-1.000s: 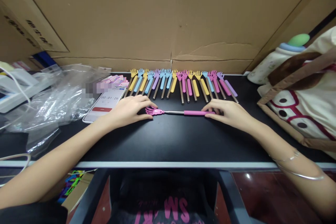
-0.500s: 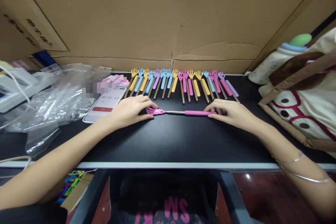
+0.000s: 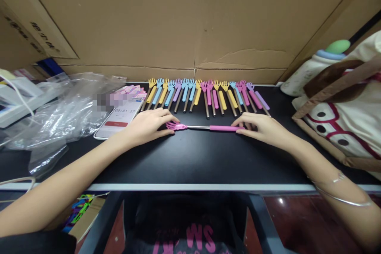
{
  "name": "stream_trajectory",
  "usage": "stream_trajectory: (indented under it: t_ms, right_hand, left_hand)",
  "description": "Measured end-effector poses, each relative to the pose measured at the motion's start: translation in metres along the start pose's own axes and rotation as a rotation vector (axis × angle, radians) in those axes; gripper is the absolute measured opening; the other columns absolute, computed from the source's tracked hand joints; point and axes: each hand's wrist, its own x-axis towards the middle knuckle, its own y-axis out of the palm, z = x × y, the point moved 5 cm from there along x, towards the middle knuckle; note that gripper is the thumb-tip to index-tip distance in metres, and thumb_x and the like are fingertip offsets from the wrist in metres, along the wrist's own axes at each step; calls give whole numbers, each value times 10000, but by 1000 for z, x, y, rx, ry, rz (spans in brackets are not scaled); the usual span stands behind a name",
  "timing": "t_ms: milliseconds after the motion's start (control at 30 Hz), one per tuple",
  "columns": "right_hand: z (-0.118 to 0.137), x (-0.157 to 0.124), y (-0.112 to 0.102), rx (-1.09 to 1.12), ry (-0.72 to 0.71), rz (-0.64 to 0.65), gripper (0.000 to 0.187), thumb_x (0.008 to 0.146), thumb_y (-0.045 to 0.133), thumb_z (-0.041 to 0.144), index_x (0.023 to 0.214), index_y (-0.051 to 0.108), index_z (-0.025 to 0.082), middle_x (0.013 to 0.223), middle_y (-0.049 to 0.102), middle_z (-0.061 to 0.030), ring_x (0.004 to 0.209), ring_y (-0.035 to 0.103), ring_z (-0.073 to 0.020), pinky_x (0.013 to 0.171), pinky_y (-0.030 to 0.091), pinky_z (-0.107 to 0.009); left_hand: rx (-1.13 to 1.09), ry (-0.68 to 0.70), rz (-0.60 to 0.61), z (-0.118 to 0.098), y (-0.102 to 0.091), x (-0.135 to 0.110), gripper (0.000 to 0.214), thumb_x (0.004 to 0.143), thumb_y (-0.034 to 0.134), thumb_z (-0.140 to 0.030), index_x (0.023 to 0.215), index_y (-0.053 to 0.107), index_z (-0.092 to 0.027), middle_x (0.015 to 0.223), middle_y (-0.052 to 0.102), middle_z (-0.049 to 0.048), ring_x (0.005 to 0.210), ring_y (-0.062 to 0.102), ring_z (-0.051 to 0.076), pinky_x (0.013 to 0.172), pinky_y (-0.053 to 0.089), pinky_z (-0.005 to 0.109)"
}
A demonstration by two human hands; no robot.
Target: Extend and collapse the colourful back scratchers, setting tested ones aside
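A pink back scratcher (image 3: 224, 128) lies level across the black desk, its metal shaft showing between the claw head and the sleeve. At its left end, my left hand (image 3: 150, 124) has thumb and fingers closed around the claw-shaped head. My right hand (image 3: 262, 129) pinches the end of the pink handle between thumb and fingers. Behind it runs a row of several more back scratchers (image 3: 186, 93) in yellow, blue, purple and pink, heads toward the cardboard. Just left of my left hand lies a phone (image 3: 119, 118) with a running timer on its screen.
Clear plastic bags (image 3: 68, 107) and pink packets (image 3: 131, 90) lie at the left, near a white power strip (image 3: 26, 105). To the right stand a bottle (image 3: 309, 69) and a cloth bag (image 3: 351, 119). A cardboard wall (image 3: 166, 20) closes off the back.
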Motion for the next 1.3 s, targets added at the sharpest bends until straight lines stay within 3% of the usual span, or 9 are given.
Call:
stream_trajectory:
  t_ms: [467,567,700,867,1033,1300]
  right_hand:
    - [2,-2,-1,-13,8,10,279,903,489,457,985,629,230,810,579,-17,693,534,-133,643,405,-256]
    - [6,-1,-1,-89,-29,-17,265,914,480,431,986,628,223,850,602,-35,774,546,-159,695,412,-276]
    - [27,3,3,-373,-102,-129,222,917,497,366,965,638,201,883,641,-59,875,536,-206,730,379,-315]
    - [69,11,16,-617,-194,-231,187,927,496,279,923,651,174,817,649,-54,818,541,-191,719,327,-316]
    - [87,23,24,-603,-235,-262,171,913,534,298,836,633,181,759,637,-22,723,539,-160,666,303,-297]
    - [76,37,23,-522,-267,-203,187,920,512,300,828,620,178,770,667,-24,668,573,-138,633,335,-275]
  left_hand:
    - [17,34,-19,-2,-1,-2,309,938,451,-450,1155,578,-271,1080,628,-1,984,593,161,783,437,266]
    - [47,52,-52,-4,-1,-2,319,924,473,-477,1129,586,-261,1061,632,1,975,588,167,770,426,274]
    - [144,99,-130,-17,3,3,289,934,473,-448,1087,602,-239,1014,645,5,946,583,173,771,402,294]
    - [346,204,-241,-42,8,13,205,963,443,-305,1006,621,-212,871,646,-3,819,589,155,697,361,304]
    - [394,244,-289,-48,6,17,148,940,484,-279,916,609,-205,786,620,-19,731,578,146,655,350,301]
    - [388,286,-340,-45,5,27,140,907,529,-287,814,581,-197,717,604,-22,657,564,137,607,356,283]
